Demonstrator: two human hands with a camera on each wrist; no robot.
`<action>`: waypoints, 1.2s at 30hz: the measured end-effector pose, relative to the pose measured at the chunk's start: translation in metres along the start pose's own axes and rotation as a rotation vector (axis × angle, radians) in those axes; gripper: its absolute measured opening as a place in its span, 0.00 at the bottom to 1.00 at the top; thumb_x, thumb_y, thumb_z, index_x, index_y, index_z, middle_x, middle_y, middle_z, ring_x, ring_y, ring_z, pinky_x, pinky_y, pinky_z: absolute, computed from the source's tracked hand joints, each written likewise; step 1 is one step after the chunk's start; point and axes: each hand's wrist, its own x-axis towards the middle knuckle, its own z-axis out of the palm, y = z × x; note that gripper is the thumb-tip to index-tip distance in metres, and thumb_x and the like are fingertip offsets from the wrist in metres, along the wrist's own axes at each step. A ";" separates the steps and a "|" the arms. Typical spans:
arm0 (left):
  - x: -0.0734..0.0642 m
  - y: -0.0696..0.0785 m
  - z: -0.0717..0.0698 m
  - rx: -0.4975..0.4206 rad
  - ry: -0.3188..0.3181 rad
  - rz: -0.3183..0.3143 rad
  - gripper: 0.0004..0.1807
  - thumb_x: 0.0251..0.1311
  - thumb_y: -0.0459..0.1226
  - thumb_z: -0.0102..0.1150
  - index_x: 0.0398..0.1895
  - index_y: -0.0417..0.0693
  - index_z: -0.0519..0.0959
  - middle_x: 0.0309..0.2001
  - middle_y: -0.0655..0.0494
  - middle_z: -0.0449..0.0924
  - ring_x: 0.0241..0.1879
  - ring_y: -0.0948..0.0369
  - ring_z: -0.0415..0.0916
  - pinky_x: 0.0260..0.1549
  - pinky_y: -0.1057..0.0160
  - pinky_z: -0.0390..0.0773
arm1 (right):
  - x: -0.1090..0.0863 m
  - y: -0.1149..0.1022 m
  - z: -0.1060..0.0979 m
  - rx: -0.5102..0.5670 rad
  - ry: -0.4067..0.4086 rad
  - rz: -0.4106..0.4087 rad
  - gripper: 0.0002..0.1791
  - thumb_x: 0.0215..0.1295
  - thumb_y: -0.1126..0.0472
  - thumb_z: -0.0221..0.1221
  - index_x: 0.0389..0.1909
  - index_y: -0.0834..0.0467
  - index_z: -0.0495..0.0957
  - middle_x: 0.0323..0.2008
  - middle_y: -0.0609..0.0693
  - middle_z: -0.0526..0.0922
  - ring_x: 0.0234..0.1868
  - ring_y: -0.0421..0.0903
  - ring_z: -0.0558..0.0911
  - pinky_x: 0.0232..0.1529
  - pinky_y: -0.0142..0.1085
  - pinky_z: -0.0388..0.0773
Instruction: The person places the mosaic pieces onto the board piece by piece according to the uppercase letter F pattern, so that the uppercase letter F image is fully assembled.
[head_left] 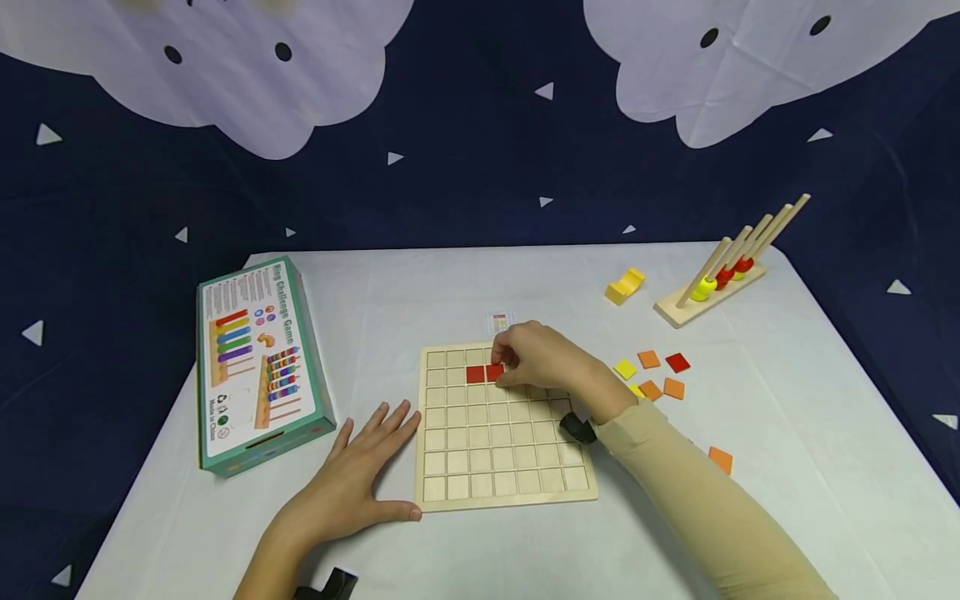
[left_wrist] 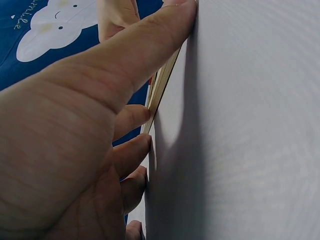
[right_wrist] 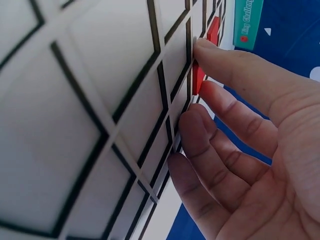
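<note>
Head view: between the left and right edges of the counter (head_left: 825, 433), the right hand (head_left: 551, 362) pinches a red tile (head_left: 494, 372) on the board (head_left: 510, 503). Left wrist: the left hand (left_wrist: 80, 115) spreads, holding nothing. Right wrist: the tile looks light, hard; pinch its sides.

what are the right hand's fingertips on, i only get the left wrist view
Observer: The right hand pinches a red tile at the board.
Operator: any other tile next to it
Observer: Yes, another red tile lies in the grid just left of it, as the head view shows.
Operator: and any tiles off the board
Observer: Yes, yellow tiles, orange tiles and a loose red tile lie to the right of the board in the head view.
</note>
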 end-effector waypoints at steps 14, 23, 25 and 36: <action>0.000 0.001 0.001 -0.015 0.001 0.004 0.66 0.43 0.67 0.80 0.86 0.59 0.60 0.87 0.53 0.55 0.86 0.38 0.48 0.77 0.20 0.42 | -0.010 0.011 -0.010 0.068 0.017 -0.026 0.10 0.65 0.60 0.74 0.45 0.54 0.87 0.36 0.46 0.83 0.39 0.43 0.78 0.45 0.37 0.78; -0.001 0.001 0.000 -0.020 0.003 0.004 0.65 0.44 0.67 0.79 0.86 0.59 0.61 0.86 0.53 0.57 0.86 0.38 0.49 0.76 0.20 0.42 | -0.038 0.034 -0.036 0.050 0.090 -0.008 0.15 0.66 0.59 0.73 0.51 0.58 0.87 0.45 0.51 0.89 0.45 0.48 0.85 0.52 0.46 0.85; -0.001 0.001 0.000 -0.015 0.005 0.003 0.65 0.44 0.67 0.79 0.86 0.59 0.61 0.86 0.53 0.57 0.86 0.38 0.49 0.76 0.20 0.42 | -0.045 0.042 -0.042 0.037 0.101 0.003 0.15 0.66 0.59 0.73 0.52 0.58 0.86 0.47 0.52 0.90 0.48 0.49 0.87 0.55 0.50 0.85; 0.000 0.000 0.001 -0.019 0.004 0.000 0.65 0.43 0.67 0.79 0.86 0.60 0.61 0.87 0.54 0.56 0.86 0.38 0.48 0.77 0.21 0.41 | -0.097 0.094 -0.067 0.047 0.141 0.125 0.17 0.68 0.66 0.69 0.57 0.58 0.86 0.50 0.55 0.90 0.51 0.53 0.87 0.54 0.53 0.86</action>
